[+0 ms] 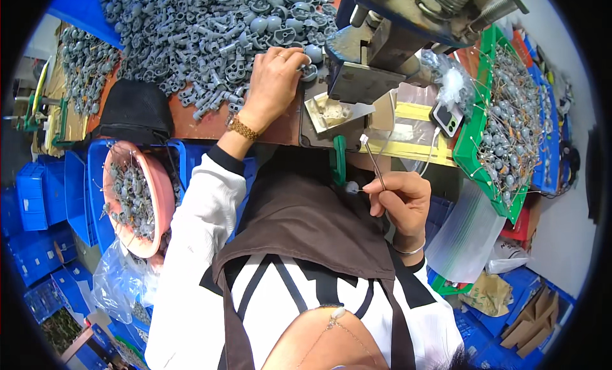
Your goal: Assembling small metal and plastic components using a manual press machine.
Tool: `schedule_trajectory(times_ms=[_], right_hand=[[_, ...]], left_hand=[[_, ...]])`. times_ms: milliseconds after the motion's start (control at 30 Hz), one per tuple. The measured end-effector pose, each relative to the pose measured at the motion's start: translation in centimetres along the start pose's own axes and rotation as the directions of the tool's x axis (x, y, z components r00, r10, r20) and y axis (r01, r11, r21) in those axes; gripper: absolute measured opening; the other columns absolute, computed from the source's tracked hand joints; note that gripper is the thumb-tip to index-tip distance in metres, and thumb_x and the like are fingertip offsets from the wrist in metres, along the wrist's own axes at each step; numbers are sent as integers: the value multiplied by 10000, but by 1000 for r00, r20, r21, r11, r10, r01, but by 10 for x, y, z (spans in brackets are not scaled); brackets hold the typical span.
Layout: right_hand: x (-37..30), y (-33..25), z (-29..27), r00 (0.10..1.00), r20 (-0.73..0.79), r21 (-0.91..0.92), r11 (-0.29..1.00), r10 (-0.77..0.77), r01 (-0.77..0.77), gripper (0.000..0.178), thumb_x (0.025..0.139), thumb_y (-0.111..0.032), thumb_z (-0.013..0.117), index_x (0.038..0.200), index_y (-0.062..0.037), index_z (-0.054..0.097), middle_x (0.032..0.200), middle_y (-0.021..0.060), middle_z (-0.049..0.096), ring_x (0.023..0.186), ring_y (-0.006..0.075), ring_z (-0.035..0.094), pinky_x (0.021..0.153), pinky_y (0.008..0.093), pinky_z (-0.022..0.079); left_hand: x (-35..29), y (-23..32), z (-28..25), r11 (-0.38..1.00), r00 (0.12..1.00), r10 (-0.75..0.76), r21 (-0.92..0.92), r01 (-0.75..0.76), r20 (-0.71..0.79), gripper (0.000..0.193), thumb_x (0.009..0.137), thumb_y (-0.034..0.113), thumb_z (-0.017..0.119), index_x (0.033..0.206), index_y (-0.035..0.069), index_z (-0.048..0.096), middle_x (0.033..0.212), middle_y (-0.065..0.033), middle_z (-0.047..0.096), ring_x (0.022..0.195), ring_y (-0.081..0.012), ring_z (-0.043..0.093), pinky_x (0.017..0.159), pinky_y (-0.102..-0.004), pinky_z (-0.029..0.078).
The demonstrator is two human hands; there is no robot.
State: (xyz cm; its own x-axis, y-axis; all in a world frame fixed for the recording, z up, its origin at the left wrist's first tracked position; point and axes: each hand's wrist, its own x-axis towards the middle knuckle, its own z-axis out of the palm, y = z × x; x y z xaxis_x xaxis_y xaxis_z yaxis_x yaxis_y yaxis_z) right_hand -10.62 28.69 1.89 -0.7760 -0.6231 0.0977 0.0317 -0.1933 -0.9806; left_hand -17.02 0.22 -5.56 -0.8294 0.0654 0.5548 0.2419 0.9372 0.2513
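At the edge of a large heap of grey plastic parts, my left hand has its fingers closed on a rounded grey plastic part, just left of the press machine. My right hand is lower down, in front of the apron, pinching slim metal tweezers. A small pale piece sits at the tweezers' upper tip. Between the hands, a green clamp is fixed at the table edge. Beneath the press lies a metal block with a pale, worn surface.
A green tray of wired grey parts stands at the right, beside a phone with a white cable. At the left are a black pouch, a pink basin filled with parts, and blue bins.
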Motion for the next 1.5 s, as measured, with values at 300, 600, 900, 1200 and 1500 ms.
schedule_trajectory(times_ms=[300,600,900,1200,1500], right_hand=[[6,5,4,998,11,-32,997,69,-68,169,824,-14,562,910,80,673,621,84,607,535,104,575,476,188,411],[3,10,10,999,1,-40,998,48,-48,159,831,17,553,913,66,680,691,102,634,561,97,589,481,180,420],[2,11,6,998,53,-66,998,17,-14,159,835,28,552,925,63,678,732,108,651,570,94,595,494,178,437],[1,12,9,999,31,-31,999,17,-16,150,850,2,560,922,53,682,713,95,642,573,87,591,494,173,434],[2,17,6,999,26,-15,999,34,-34,150,848,-5,566,923,55,682,719,95,645,576,89,590,490,178,427]], left_hand=[[-36,41,-18,736,927,-351,-573,360,131,354,689,90,769,1008,16,633,982,-89,615,842,-183,594,747,-280,472],[-38,41,1,820,879,-452,-457,344,-149,348,715,57,762,1035,19,632,993,-70,587,771,-148,565,705,-261,482],[-41,47,-18,-337,688,-541,-874,351,485,335,874,58,589,1193,-22,519,1077,-90,544,906,-154,579,708,-241,491],[-2,40,-9,717,974,-62,-668,197,219,259,714,94,758,930,-17,668,917,-132,655,808,-257,630,705,-310,483],[-19,58,-5,654,933,-314,-673,346,174,198,738,71,745,917,13,686,806,-74,573,730,-168,560,660,-276,451]])
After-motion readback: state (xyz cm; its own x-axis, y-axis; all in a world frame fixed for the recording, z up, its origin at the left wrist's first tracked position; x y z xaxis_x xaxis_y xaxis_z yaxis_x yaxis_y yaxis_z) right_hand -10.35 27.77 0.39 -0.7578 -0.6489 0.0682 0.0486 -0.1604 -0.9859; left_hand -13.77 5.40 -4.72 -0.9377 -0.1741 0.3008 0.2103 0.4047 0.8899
